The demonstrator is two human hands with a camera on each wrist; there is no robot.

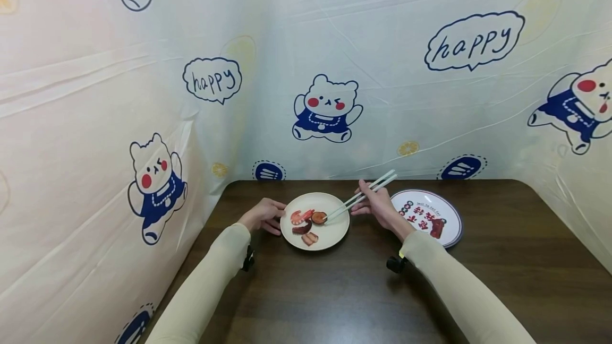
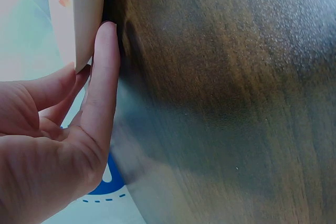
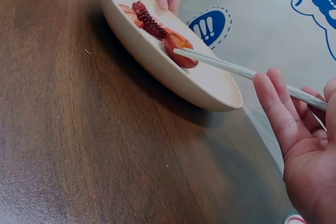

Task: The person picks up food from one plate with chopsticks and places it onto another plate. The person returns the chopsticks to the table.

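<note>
A cream plate (image 1: 330,238) carries several food pieces: a pink shrimp (image 1: 298,217), a dark red curled piece with sucker-like bumps (image 3: 147,22), a small stack of pinkish-brown slices (image 1: 309,239) and a round orange-brown piece (image 1: 319,218). My left hand (image 1: 264,215) pinches the plate's left rim, thumb on the edge and fingers against the underside. In my right hand (image 1: 380,206) I hold pale chopsticks (image 1: 356,199). Their tips touch the round piece in the right wrist view; whether they grip it I cannot tell.
A white plate with a blue rim and red lettering (image 1: 421,211) lies right of my right hand, partly behind my wrist. Both plates stand near the far edge of the dark wooden table (image 1: 325,291). A printed curtain (image 1: 382,121) hangs behind and along the sides.
</note>
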